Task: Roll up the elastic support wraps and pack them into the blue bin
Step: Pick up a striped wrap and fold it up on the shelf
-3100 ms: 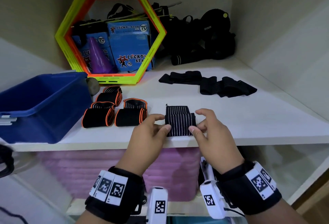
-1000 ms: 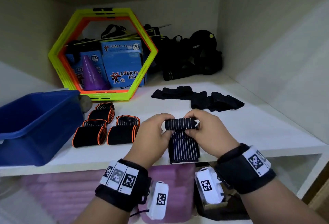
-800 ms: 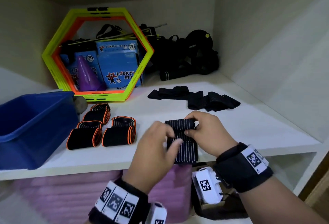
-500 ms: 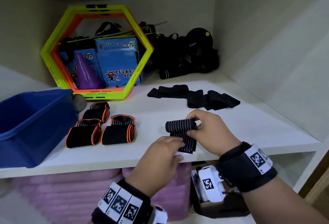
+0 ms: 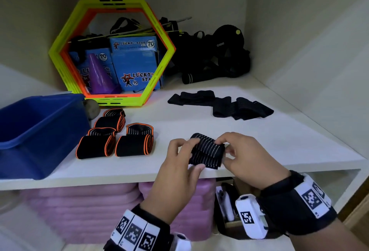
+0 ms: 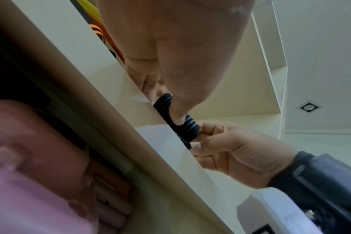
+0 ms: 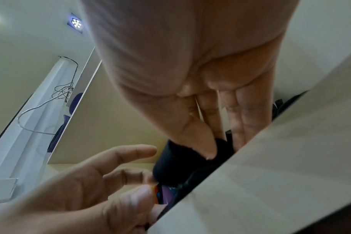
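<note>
Head view, left to right. At 9 o'clock a blue bin point(image 5: 30, 131) stands on the white shelf point(image 5: 279, 141), its near end at the shelf's front edge. Just right of it lie three rolled wraps with orange edging point(image 5: 113, 139), in a close cluster. Behind these, at 11 o'clock, a yellow-and-orange hexagonal frame point(image 5: 60, 55) stands upright against the back wall, with blue boxes point(image 5: 135, 63) and a purple cone point(image 5: 99, 75) seen through it. At centre, near the shelf's front edge, the striped black wrap point(image 5: 206, 151) is partly rolled, the roll at its far end and a short flat tail toward the viewer. The left hand point(image 5: 179, 163) pinches the wrap's left side, thumb on the near tail and fingers at the roll; the left wrist view shows the thumb pressed on the striped fabric. The right hand point(image 5: 245, 157) pinches the right side, fingers curled over the roll. At 1 o'clock unrolled black wraps point(image 5: 221, 104) lie flat, well apart from the hands; dark gear point(image 5: 215, 57) is piled in the back corner.
</note>
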`<action>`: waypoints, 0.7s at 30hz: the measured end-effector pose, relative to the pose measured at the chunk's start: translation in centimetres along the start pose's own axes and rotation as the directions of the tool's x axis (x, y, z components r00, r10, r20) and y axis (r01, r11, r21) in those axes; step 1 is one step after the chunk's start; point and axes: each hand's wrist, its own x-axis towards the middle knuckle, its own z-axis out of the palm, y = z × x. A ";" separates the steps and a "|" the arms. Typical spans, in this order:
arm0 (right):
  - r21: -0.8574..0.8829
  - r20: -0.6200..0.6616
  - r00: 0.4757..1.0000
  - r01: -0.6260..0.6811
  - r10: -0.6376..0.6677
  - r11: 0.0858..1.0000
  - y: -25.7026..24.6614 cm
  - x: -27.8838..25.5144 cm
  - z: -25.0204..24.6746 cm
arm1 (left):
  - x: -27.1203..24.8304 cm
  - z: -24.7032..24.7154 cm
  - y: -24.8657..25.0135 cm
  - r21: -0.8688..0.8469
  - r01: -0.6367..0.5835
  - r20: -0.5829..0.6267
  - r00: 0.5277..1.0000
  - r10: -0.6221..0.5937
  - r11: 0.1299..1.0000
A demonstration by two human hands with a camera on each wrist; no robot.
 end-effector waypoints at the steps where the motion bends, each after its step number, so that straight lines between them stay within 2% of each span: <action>1: 0.009 0.029 1.000 0.007 -0.007 1.000 0.1 -0.1 -0.1 | 0.2 -0.1 0.0 0.021 0.001 -0.010 1.000 -0.001 1.000; 4: 0.075 0.059 0.997 0.047 -0.051 0.996 0.4 -0.4 -0.2 | 0.7 -0.2 -0.3 0.111 0.006 -0.016 1.000 -0.004 0.994; 9: 0.043 0.070 0.993 0.094 -0.097 0.995 0.3 -0.3 -0.8 | 0.5 0.0 -0.2 0.262 -0.005 -0.005 1.000 0.007 0.965; 15: 0.054 0.131 0.984 0.111 -0.117 0.992 0.5 -0.1 -1.3 | 0.2 0.2 0.8 0.285 0.025 -0.095 0.995 0.002 0.958; 21: 0.025 0.136 0.975 0.174 -0.176 0.984 0.8 0.1 -1.6 | -0.1 1.4 3.0 0.238 0.140 -0.186 0.978 -0.096 0.961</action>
